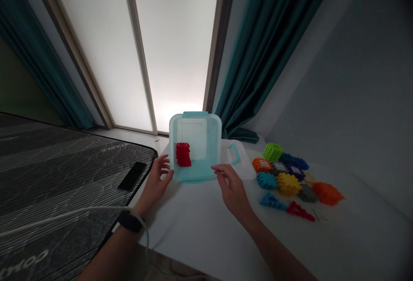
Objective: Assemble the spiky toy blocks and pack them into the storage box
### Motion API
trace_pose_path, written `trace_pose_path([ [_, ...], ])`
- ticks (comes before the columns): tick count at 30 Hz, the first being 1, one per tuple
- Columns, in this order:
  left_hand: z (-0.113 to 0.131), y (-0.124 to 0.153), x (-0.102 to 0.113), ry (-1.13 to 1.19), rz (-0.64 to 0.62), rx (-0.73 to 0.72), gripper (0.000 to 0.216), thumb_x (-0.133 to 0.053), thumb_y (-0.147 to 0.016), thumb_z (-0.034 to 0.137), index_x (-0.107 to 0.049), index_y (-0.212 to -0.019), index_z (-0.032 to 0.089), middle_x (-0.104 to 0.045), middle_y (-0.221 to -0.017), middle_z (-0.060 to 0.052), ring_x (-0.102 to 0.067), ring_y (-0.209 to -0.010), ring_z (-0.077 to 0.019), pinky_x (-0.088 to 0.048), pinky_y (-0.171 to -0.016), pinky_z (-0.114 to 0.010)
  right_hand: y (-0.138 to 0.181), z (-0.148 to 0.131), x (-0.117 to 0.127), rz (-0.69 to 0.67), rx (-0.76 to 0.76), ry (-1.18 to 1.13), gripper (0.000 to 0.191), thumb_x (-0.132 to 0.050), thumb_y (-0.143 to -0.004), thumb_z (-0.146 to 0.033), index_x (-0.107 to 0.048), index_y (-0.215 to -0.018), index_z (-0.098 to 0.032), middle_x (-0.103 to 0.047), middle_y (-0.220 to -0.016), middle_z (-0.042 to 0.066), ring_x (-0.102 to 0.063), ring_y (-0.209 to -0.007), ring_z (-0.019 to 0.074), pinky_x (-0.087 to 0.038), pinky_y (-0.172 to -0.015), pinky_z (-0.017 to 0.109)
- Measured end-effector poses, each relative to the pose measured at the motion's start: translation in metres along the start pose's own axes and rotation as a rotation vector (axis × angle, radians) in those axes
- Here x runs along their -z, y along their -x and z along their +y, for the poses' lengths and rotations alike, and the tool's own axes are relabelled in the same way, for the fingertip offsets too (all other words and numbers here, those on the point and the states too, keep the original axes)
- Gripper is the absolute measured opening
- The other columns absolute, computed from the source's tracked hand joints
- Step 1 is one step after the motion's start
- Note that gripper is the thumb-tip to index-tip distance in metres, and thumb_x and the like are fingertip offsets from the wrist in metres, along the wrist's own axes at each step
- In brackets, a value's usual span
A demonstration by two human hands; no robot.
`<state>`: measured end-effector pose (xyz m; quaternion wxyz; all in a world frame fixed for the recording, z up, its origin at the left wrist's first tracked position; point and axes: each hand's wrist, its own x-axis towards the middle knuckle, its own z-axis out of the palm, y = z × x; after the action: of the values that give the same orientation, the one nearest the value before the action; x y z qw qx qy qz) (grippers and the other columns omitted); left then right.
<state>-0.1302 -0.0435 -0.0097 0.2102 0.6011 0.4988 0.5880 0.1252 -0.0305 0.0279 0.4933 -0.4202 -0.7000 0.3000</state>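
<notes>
A translucent aqua plastic box [195,143] stands upright on its side between my hands, and a red bristle-block piece [183,154] rests inside it against the left wall. My left hand [158,177] grips the box's left side. My right hand [230,184] holds its lower right corner, with the fingers along the front edge. Just right of the box lies a clear lid [238,160] with an aqua handle. Beyond it, several colourful bristle-block toys [288,184] lie spread on the white table [200,225].
A dark grey patterned mat [67,173] with a black flat object [131,176] lies left of the table. A white cable [77,213] runs over it towards my left wrist, which wears a black band [130,221]. A bright window [174,44] and teal curtains [267,44] stand behind.
</notes>
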Motion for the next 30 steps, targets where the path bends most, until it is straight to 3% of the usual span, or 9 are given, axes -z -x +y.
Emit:
trace_pose_path([
  [2, 0.008, 0.003, -0.001, -0.236, 0.090, -0.171, 0.046, -0.062, -0.086, 0.022, -0.050, -0.131, 0.024, -0.054, -0.119, -0.010, -0.056, -0.106, -0.0239, -0.049, -0.091, -0.041, 0.007, 0.010, 0.007, 0.024, 0.032, 0.087, 0.028, -0.044, -0.094, -0.026, -0.068, -0.108, -0.026, -0.063, -0.109, 0.009, -0.060, -0.103, 0.0240, -0.049, -0.091, 0.041],
  [4, 0.019, 0.006, -0.008, -0.453, 0.080, -0.356, 0.041, -0.060, -0.087, 0.016, -0.055, -0.127, 0.024, -0.055, -0.123, -0.012, -0.052, -0.115, -0.0283, -0.042, -0.100, -0.047, 0.012, 0.019, 0.010, 0.034, 0.037, 0.147, 0.029, -0.044, -0.092, -0.023, -0.068, -0.109, -0.026, -0.060, -0.111, 0.009, -0.058, -0.106, 0.0245, -0.048, -0.095, 0.043],
  [7, 0.036, 0.006, -0.028, -0.592, -0.279, -0.544, 0.038, -0.053, -0.089, 0.010, -0.058, -0.123, 0.025, -0.062, -0.117, -0.010, -0.055, -0.111, -0.0275, -0.042, -0.099, -0.045, 0.016, 0.028, 0.010, 0.029, 0.024, 0.174, 0.033, -0.043, -0.091, -0.019, -0.066, -0.113, -0.026, -0.056, -0.115, 0.010, -0.056, -0.111, 0.0246, -0.046, -0.098, 0.045],
  [10, 0.045, 0.004, -0.055, -0.723, -0.477, -0.523, 0.041, -0.054, -0.087, 0.011, -0.055, -0.127, 0.020, -0.061, -0.120, -0.013, -0.055, -0.112, -0.0309, -0.043, -0.096, -0.047, 0.021, 0.033, 0.010, 0.004, 0.020, 0.162, 0.035, -0.043, -0.090, -0.017, -0.063, -0.117, -0.025, -0.055, -0.117, 0.010, -0.055, -0.113, 0.0239, -0.048, -0.096, 0.043],
  [15, 0.047, -0.003, -0.082, -0.889, -0.538, -0.463, 0.039, -0.055, -0.089, 0.015, -0.052, -0.128, 0.017, -0.061, -0.121, -0.013, -0.055, -0.111, -0.0313, -0.044, -0.091, -0.046, 0.033, 0.041, 0.024, -0.056, 0.040, 0.179, 0.036, -0.043, -0.088, -0.014, -0.062, -0.117, -0.025, -0.056, -0.118, 0.008, -0.055, -0.114, 0.0228, -0.047, -0.100, 0.042],
  [24, 0.075, -0.017, -0.117, -0.874, -0.449, -0.551, 0.026, -0.050, -0.092, 0.020, -0.054, -0.118, 0.018, -0.062, -0.112, -0.010, -0.057, -0.100, -0.0287, -0.045, -0.083, -0.042, 0.031, 0.036, 0.079, 0.026, 0.081, 0.300, 0.030, -0.044, -0.089, -0.014, -0.063, -0.111, -0.023, -0.066, -0.107, 0.007, -0.060, -0.105, 0.0226, -0.048, -0.095, 0.041],
  [28, 0.073, -0.014, -0.124, -0.931, -0.322, -0.442, 0.024, -0.054, -0.091, 0.024, -0.055, -0.112, 0.013, -0.061, -0.110, -0.014, -0.056, -0.101, -0.0313, -0.044, -0.082, -0.043, 0.021, 0.040, 0.108, 0.115, 0.094, 0.363, 0.028, -0.046, -0.089, -0.017, -0.063, -0.110, -0.021, -0.067, -0.107, 0.008, -0.062, -0.101, 0.0226, -0.050, -0.092, 0.041],
  [30, 0.067, -0.011, -0.124, -0.992, -0.334, -0.385, 0.028, -0.055, -0.090, 0.024, -0.053, -0.115, 0.012, -0.061, -0.111, -0.014, -0.056, -0.103, -0.0322, -0.044, -0.081, -0.043, 0.016, 0.044, 0.115, 0.131, 0.089, 0.372, 0.028, -0.045, -0.089, -0.018, -0.063, -0.111, -0.021, -0.067, -0.105, 0.008, -0.063, -0.099, 0.0224, -0.051, -0.091, 0.040],
])
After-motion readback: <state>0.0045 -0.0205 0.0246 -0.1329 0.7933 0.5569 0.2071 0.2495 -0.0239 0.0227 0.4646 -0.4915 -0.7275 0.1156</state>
